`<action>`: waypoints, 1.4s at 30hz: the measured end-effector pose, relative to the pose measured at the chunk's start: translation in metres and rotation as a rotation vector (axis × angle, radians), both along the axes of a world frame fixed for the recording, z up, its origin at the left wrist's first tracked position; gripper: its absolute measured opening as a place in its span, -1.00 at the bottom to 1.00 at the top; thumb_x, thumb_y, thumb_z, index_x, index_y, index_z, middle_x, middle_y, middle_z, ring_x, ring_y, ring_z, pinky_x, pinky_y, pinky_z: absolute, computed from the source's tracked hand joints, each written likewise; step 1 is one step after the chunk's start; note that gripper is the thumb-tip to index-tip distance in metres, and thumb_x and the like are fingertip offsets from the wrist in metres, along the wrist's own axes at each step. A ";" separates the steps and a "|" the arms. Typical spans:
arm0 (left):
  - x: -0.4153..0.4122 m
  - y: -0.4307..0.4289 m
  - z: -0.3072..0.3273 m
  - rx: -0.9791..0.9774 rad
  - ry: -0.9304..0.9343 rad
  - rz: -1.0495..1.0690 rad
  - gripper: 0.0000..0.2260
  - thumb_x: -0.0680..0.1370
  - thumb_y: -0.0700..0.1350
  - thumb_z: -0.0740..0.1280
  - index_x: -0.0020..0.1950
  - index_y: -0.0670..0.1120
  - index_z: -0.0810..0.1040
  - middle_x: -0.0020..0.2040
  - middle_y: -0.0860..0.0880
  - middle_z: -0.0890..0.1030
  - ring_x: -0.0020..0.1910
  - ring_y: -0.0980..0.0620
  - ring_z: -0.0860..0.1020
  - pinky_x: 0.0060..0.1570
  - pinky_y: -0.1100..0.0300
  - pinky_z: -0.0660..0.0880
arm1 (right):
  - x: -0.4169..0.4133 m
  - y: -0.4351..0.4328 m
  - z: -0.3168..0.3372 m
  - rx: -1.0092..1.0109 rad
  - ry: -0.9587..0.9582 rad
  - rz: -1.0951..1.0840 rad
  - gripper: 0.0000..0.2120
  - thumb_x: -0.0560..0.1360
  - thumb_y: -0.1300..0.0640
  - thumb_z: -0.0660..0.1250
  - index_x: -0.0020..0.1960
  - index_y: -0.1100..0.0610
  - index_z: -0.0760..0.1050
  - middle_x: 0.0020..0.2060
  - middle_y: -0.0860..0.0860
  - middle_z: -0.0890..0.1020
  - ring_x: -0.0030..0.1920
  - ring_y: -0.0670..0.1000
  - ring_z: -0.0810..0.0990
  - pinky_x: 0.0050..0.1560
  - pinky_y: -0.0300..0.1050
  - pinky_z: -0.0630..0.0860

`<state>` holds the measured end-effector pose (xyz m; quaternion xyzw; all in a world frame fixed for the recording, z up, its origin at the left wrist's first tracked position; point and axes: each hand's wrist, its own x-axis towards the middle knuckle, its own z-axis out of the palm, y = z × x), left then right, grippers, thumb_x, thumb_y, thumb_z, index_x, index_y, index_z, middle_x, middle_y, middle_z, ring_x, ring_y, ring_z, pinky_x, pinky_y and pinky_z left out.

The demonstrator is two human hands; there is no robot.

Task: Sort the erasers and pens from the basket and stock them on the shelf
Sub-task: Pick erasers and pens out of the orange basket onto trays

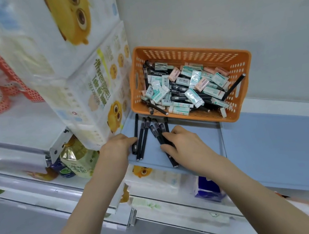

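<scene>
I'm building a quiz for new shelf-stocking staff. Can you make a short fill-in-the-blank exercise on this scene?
The basket is ___ in colour. The shelf it sits on is ___. Both the left hand and the right hand touch black ___ laid out in front of the basket.
Missing words: orange; blue; pens.

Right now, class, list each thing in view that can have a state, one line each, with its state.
Basket, on the shelf, part full of mixed stock.
Erasers, all in the basket.
Basket pens, loose among the erasers.
Shelf pens, lying side by side before the basket.
Left hand, grips the leftmost shelf pens.
Right hand, holds the rightmost shelf pens.
</scene>
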<state>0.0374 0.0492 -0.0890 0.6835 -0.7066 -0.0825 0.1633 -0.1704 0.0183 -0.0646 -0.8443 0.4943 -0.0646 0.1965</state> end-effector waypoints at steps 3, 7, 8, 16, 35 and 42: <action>0.006 0.001 -0.007 -0.058 -0.098 -0.092 -0.48 0.04 -0.42 0.61 -0.07 -0.07 0.72 -0.28 -0.06 0.59 -0.39 -0.09 0.59 -0.45 0.23 0.48 | -0.007 0.000 -0.001 -0.029 0.012 0.028 -0.63 0.62 0.01 0.24 0.36 0.16 0.45 0.18 0.08 0.41 0.05 0.14 0.54 0.09 -0.09 0.43; 0.006 0.003 -0.006 -0.161 -0.121 -0.199 -0.62 0.16 -0.33 0.62 -0.11 -0.02 0.69 -0.23 -0.02 0.51 -0.28 -0.05 0.51 -0.34 0.19 0.46 | -0.011 0.001 -0.002 -0.043 -0.006 0.059 -0.58 0.61 0.02 0.26 0.42 0.12 0.40 0.27 0.06 0.38 0.10 0.10 0.54 0.15 -0.16 0.38; 0.005 0.003 -0.004 -0.195 -0.133 -0.230 -0.68 0.23 -0.30 0.60 -0.11 -0.02 0.67 -0.18 -0.01 0.49 -0.20 -0.05 0.48 -0.28 0.14 0.48 | -0.011 0.001 -0.002 -0.046 -0.015 0.054 -0.59 0.61 0.02 0.26 0.42 0.12 0.41 0.26 0.06 0.39 0.10 0.09 0.53 0.15 -0.15 0.39; -0.011 0.004 0.019 -0.382 -0.055 -0.293 -0.91 0.53 -0.07 0.37 0.01 -0.03 0.58 -0.08 0.06 0.61 -0.07 0.03 0.55 -0.09 0.10 0.51 | -0.018 -0.003 -0.006 -0.056 -0.032 0.028 -0.56 0.60 0.01 0.27 0.45 0.09 0.38 0.25 0.02 0.41 0.11 0.05 0.53 0.10 -0.23 0.35; -0.027 -0.002 -0.007 0.165 0.081 -0.019 -0.03 0.27 0.55 0.00 0.49 -0.06 0.27 0.34 -0.09 0.36 0.29 -0.09 0.36 0.26 0.08 0.38 | 0.007 -0.018 -0.007 0.114 -0.157 0.112 -0.58 0.56 0.30 0.19 0.41 0.17 0.43 0.27 0.11 0.49 0.16 0.09 0.54 0.21 -0.08 0.45; -0.036 -0.013 -0.022 0.102 -0.027 -0.023 -0.29 0.59 0.25 0.13 0.60 -0.03 -0.08 0.59 -0.14 -0.10 0.57 -0.11 -0.13 0.50 0.10 -0.14 | -0.021 -0.026 0.012 -0.341 -0.334 0.045 -0.64 0.46 0.40 0.24 0.13 0.12 0.65 0.02 0.04 0.67 0.02 0.09 0.63 0.05 -0.04 0.56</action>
